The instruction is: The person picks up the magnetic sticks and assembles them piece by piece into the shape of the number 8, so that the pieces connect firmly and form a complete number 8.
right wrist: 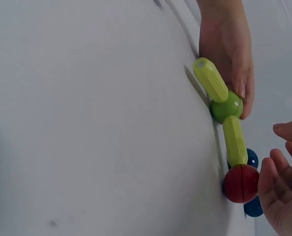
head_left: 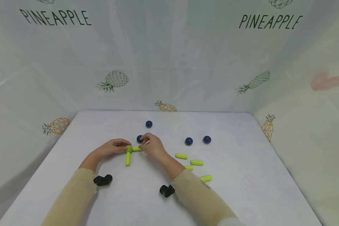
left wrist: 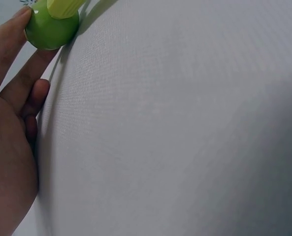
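The green ball (right wrist: 226,106) sits on the white table (head_left: 243,175) near its middle, with two yellow-green rods stuck to it — one rod (head_left: 127,158) pointing back toward me, the other (right wrist: 235,140) running off to a red ball (right wrist: 241,183) at its far end. My left hand (head_left: 113,148) pinches the green ball, fingertips curled around it against the cloth. My right hand (head_left: 152,146) hovers at the red end, fingers loosely bent and, in the wrist view, apart from the ball; I can't tell for sure whether they touch it.

These pieces look like light, hard, smooth plastic, so I judge the joints will swivel or pop loose if I lift by a rod. Better to hold at the balls, where the rods meet.

Further out lie loose yellow rods (head_left: 196,162) to my right, and dark blue balls (head_left: 188,141) beyond them.
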Action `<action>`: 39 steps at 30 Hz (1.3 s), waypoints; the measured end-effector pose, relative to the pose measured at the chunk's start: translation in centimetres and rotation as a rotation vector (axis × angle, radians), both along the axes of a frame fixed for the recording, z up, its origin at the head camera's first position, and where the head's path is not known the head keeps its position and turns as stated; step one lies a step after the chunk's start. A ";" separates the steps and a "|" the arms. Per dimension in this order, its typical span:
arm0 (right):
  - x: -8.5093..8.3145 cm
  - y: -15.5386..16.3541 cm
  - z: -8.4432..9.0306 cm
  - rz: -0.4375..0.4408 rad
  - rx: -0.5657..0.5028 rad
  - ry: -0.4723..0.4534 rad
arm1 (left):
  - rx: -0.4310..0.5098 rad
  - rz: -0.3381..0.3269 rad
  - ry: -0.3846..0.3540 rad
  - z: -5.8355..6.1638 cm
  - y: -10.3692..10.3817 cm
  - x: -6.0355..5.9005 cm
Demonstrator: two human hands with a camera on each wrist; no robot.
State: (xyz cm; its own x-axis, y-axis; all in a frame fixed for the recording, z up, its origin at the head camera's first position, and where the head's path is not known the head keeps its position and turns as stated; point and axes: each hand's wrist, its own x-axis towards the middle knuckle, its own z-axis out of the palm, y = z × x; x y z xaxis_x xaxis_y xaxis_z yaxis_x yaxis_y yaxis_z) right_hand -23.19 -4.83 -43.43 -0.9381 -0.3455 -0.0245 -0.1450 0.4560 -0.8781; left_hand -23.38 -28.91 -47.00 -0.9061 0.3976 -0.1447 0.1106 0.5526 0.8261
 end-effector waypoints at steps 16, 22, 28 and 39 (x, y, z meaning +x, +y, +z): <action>-2.9 -0.3 -0.1 -0.035 0.165 0.053 | -0.025 -0.012 0.030 0.2 0.1 0.1; -3.7 -0.8 -1.1 -0.038 0.188 0.032 | -0.021 0.010 0.009 0.0 0.1 0.1; -4.0 -1.5 -1.4 -0.027 0.226 0.045 | 0.012 0.013 -0.010 0.0 0.1 0.4; -4.3 -2.2 -1.6 -0.014 0.269 0.049 | 0.004 0.012 0.000 -0.7 -0.3 -0.1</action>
State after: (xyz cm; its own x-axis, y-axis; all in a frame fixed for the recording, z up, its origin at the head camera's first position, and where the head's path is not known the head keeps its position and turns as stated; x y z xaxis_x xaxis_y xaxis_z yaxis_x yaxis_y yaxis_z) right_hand -27.53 -6.99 -45.03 -0.9449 -0.3201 -0.0687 -0.1763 0.6744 -0.7170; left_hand -23.50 -29.18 -47.70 -0.9107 0.3877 -0.1427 0.1044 0.5504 0.8284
